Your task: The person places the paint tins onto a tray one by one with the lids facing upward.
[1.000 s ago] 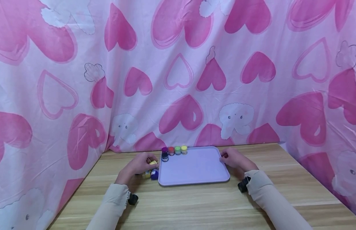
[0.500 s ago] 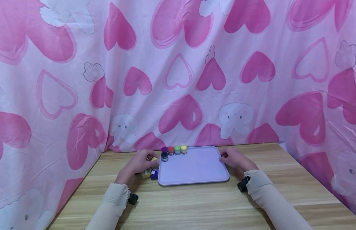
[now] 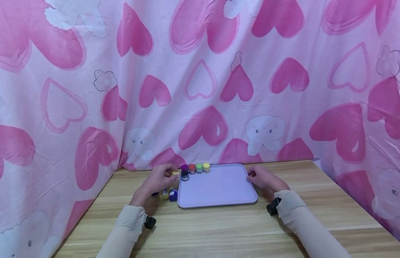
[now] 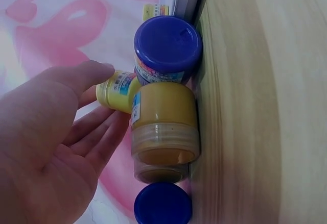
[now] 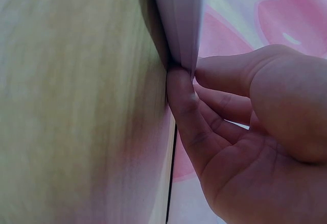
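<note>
My left hand [image 3: 158, 179] pinches a small yellow paint jar [image 4: 118, 90] between thumb and fingers, close by the back part of the tray's left edge. The lilac tray [image 3: 219, 190] lies on the table, its right rim held between the thumb and fingers of my right hand [image 3: 264, 177]. Along the tray's back edge, from the left corner, stand a purple jar [image 3: 185, 167], a red jar [image 3: 192, 169], a green jar [image 3: 199, 168] and a yellow-lidded jar [image 3: 206, 167]. A black jar [image 3: 185, 176] stands in front of the purple one.
Left of the tray, a violet-blue jar [image 3: 173, 195], an ochre jar [image 3: 163, 194] and a dark blue-lidded jar [image 4: 163, 204] are on the wooden table [image 3: 206, 229]. A pink heart-patterned curtain [image 3: 203, 89] hangs behind the table and along its sides.
The left hand has moved away from me along the tray's left side, carrying the yellow paint jar toward the back left corner. My right hand keeps its place on the rim.
</note>
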A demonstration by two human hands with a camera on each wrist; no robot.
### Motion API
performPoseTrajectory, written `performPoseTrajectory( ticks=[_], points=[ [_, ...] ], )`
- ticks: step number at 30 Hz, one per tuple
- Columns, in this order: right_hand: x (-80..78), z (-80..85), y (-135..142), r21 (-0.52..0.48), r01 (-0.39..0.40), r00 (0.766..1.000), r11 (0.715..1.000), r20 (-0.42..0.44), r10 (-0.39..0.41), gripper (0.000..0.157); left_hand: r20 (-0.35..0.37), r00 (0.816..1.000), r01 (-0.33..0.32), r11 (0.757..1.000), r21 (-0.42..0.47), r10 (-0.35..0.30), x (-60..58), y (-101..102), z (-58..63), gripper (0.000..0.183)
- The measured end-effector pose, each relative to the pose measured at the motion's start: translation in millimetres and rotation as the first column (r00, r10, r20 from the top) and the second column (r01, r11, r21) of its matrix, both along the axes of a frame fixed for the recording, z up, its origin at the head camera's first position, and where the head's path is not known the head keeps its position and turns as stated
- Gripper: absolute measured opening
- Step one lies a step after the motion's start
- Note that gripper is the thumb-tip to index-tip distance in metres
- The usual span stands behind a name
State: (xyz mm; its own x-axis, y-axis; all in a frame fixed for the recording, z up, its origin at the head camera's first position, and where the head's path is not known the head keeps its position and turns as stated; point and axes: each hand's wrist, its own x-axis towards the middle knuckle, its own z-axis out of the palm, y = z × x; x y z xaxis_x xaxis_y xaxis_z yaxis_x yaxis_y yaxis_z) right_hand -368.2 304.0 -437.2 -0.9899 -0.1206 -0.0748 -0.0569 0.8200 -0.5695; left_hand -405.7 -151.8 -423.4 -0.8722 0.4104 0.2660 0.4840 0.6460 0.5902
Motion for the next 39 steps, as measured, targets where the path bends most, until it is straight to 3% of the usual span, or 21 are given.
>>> performPoseTrajectory(
  ticks=[14, 20, 31, 39],
  points=[
    [-1.0, 0.4, 1, -0.01, 0.018, 1.0, 1.0, 0.009, -0.018, 0.033, -0.074, 0.997, 0.012, 0.997, 0.072, -0.007, -2.5, 13, 5.9, 0.03],
    [-0.1, 2.0, 0, -0.011, 0.022, 1.0, 1.0, 0.017, -0.022, 0.034, -0.071, 0.997, 0.024, 0.996, 0.085, -0.018, -4.2, 25, 8.7, 0.03],
    [0.1, 2.4, 0, 0.014, -0.001, 1.0, 1.0, 0.001, 0.001, 0.031, -0.032, 0.999, -0.031, 0.997, 0.066, 0.033, -7.0, 46, -0.5, 0.029],
    [0.8, 2.5, -2, 0.008, 0.003, 1.0, 1.0, 0.008, -0.003, 0.032, -0.102, 0.994, 0.033, 0.999, 0.037, -0.029, -9.1, 57, -2.3, 0.026]
  ],
)
